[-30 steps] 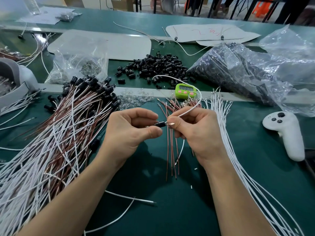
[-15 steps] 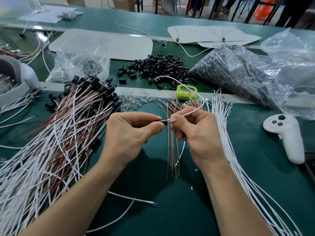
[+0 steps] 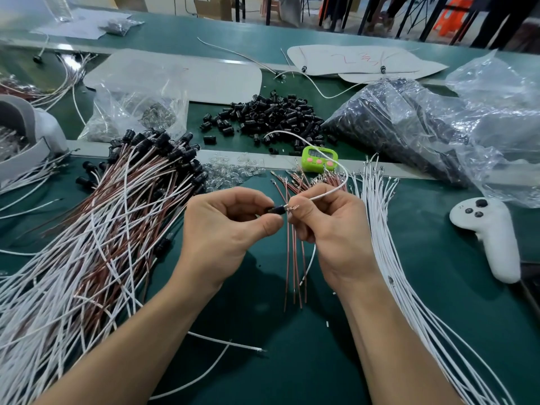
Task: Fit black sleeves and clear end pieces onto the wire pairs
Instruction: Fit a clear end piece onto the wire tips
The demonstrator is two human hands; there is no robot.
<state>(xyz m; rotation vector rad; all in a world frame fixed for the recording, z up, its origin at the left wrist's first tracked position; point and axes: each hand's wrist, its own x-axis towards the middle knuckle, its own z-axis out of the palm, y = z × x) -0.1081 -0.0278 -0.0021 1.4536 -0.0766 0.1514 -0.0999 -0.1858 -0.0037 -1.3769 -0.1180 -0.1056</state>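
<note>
- White sheet (image 3: 409, 65) at the far side of the bench: red handwriting runs across its middle. The first stroke looks like a "2" or a "Z". The marks after it are a scrawl and cannot be read.
- White handheld controller (image 3: 491, 238) at the right: two tiny dark characters sit by its upper left edge, near the round buttons. They look like "22" but are too small to be sure.
- Green timer (image 3: 319, 159) has a grey display above three pink buttons — its digits are blurred and unreadable.
- Pale sheet (image 3: 219, 80) behind the clear bag — a short red mark near its upper middle, too faint to read.
</note>
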